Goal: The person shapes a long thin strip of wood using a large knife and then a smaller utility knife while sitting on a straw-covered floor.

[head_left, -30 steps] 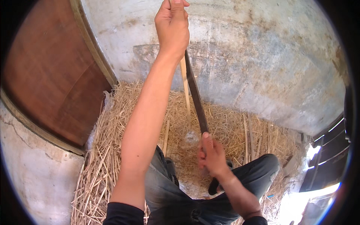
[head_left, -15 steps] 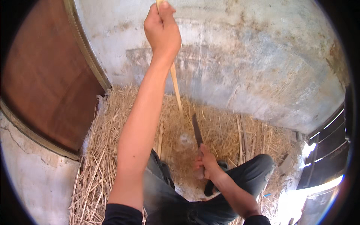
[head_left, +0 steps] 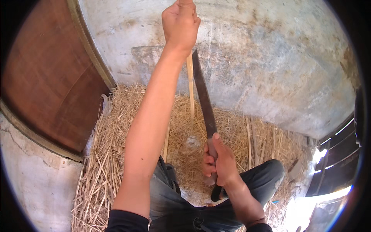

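Gripping a long knife (head_left: 203, 96), the right hand (head_left: 218, 162) parallels the left hand's (head_left: 181, 24) pale stick (head_left: 190, 85).

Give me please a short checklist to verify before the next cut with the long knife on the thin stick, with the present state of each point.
1. Left hand closed firmly on the top of the pale stick: ok.
2. Right hand wrapped fully around the handle of the long knife: ok.
3. Blade lying alongside the stick, below the left hand: ok, though whether it touches the stick cannot be told.
4. Left-hand fingers away from the blade tip: not ok, the tip is close under the fist.
5. Knees in grey trousers out of the blade's downward path: cannot tell.
6. Lower end of the stick resting steady in the straw: cannot tell.
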Demonstrator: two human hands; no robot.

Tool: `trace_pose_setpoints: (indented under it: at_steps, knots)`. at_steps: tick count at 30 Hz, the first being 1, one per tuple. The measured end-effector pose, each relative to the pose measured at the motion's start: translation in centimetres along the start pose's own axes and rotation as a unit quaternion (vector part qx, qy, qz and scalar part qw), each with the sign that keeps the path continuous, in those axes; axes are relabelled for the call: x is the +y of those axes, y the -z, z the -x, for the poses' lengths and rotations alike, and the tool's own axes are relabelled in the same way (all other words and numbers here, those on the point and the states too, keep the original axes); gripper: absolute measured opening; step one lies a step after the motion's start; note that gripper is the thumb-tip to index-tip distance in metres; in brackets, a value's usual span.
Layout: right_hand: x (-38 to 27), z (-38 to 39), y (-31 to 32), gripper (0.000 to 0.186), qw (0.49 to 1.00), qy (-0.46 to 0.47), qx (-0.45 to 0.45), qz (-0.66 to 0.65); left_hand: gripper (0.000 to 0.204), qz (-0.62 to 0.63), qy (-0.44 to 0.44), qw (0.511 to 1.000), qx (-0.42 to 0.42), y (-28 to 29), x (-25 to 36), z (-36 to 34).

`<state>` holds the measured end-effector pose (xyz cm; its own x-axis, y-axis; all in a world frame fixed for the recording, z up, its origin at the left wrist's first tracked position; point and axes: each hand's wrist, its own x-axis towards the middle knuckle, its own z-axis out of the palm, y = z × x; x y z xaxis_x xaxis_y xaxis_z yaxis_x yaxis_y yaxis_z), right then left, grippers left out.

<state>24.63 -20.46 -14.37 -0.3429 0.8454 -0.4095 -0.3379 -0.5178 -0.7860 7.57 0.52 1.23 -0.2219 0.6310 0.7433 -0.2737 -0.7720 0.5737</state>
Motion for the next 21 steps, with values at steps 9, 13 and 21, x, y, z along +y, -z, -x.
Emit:
trace_pose_setpoints:
  at_steps: [9,13,21]
  knots:
    - [-6.4,2.9,-1.4,0.038,0.856,0.474,-0.11,-0.176,0.051,-0.069,-0.064,0.995,0.046,-0.5,0.2,0.2]
    - [0.9,0.5,0.5,0.052,0.88,0.387,0.01,0.275,0.05,-0.07,-0.025,0.997,0.03,-0.7,0.5,0.1]
    - [-7.2,4.9,-1.4,0.063,0.929,0.315,-0.005,-0.196,0.049,-0.034,-0.052,0.998,0.01,0.2,-0.2,-0.3]
